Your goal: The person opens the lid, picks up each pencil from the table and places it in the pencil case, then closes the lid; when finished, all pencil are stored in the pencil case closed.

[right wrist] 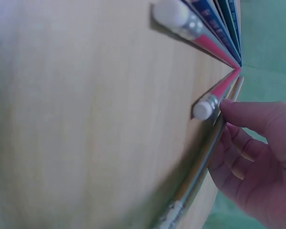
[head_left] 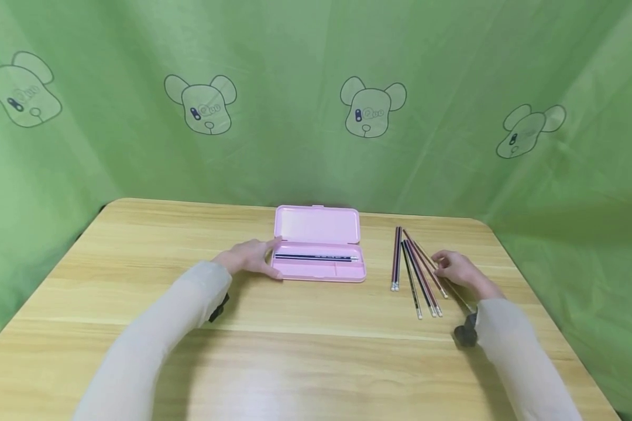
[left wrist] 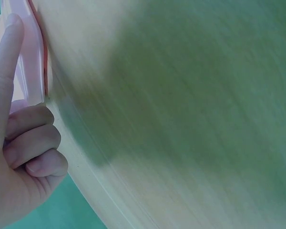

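Observation:
A pink pencil case lies with its lid raised at the back of the table. Dark striped pencils lie in its long rear compartment. At the case's left end my left hand grips it, the thumb extended along the rim and other fingers curled at its end. Over on the right, my right hand pinches a gold pencil between thumb and fingers. The pencil's metal-banded end points back toward the wrist. Beside that hand, a red pencil with a white eraser lies on the table.
Several dark and red pencils are fanned out between the case and my right hand. Two more pencils lie together at the fan's left side. A green curtain hangs behind the wooden table.

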Motion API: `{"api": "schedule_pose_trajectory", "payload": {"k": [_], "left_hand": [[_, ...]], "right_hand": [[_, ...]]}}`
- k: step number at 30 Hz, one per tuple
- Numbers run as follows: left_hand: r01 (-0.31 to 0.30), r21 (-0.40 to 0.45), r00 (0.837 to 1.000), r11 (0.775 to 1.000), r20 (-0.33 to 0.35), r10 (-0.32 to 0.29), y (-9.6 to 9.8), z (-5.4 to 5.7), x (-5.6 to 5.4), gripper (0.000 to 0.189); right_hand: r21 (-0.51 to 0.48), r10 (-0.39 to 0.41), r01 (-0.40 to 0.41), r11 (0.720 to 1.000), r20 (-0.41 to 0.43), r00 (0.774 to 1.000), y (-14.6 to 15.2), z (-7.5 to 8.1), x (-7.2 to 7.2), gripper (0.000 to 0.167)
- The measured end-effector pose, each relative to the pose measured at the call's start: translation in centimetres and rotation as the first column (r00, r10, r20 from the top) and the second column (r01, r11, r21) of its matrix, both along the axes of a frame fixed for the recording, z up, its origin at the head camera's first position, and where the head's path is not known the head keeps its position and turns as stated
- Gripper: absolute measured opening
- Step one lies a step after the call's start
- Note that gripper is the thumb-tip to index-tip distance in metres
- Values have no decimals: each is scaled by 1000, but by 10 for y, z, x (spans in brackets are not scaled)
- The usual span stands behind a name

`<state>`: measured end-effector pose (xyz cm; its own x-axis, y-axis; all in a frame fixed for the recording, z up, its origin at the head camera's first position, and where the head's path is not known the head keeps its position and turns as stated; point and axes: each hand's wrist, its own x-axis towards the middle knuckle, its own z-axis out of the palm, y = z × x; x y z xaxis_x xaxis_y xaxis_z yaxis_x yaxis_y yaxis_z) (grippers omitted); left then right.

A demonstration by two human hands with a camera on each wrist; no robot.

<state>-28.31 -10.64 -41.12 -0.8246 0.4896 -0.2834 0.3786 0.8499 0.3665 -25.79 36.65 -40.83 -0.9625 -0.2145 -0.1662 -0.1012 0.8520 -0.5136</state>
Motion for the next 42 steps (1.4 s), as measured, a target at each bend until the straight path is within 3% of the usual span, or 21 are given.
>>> {"api": "schedule_pose_trajectory", "payload": {"k": [5, 11, 21, 27, 31, 37, 40, 42], "left_hand": [[2, -2, 1000, 1000, 1, -2, 0, -1, 0, 105], [6, 12, 1000, 1000, 6, -6, 1, -1, -1, 105], [2, 6, 1000, 1000, 1, -2, 1, -2, -2, 106], [9, 3, 1000, 1000, -5, -9, 1, -2, -3, 106], [10, -6, 1000, 1000, -15, -10, 0, -2, -4, 105], [9, -18, 1000, 1000, -16, -9, 0, -3, -4, 105], [6, -15, 1000, 1000, -12, -7, -1, -3, -4, 105], [4, -16, 1000, 1000, -11, -4, -1, -3, -4, 105]], "right_hand": [[-25, 1, -1, 1000, -9, 1000, 0, 5, -1, 39], [-72, 58, -65, 995, -94, 994, -2, 7, -5, 37], [-61, 67, -72, 996, -90, 994, -43, 14, -10, 35], [-65, 123, -130, 989, -106, 987, -66, 15, -14, 34], [-64, 188, -200, 978, -159, 969, -76, 13, -18, 30], [-95, 319, -357, 929, -280, 905, -90, 13, -25, 25], [-83, 336, -374, 924, -291, 896, -102, 13, -27, 26], [-57, 325, -352, 934, -266, 907, -111, 13, -29, 28]]}}
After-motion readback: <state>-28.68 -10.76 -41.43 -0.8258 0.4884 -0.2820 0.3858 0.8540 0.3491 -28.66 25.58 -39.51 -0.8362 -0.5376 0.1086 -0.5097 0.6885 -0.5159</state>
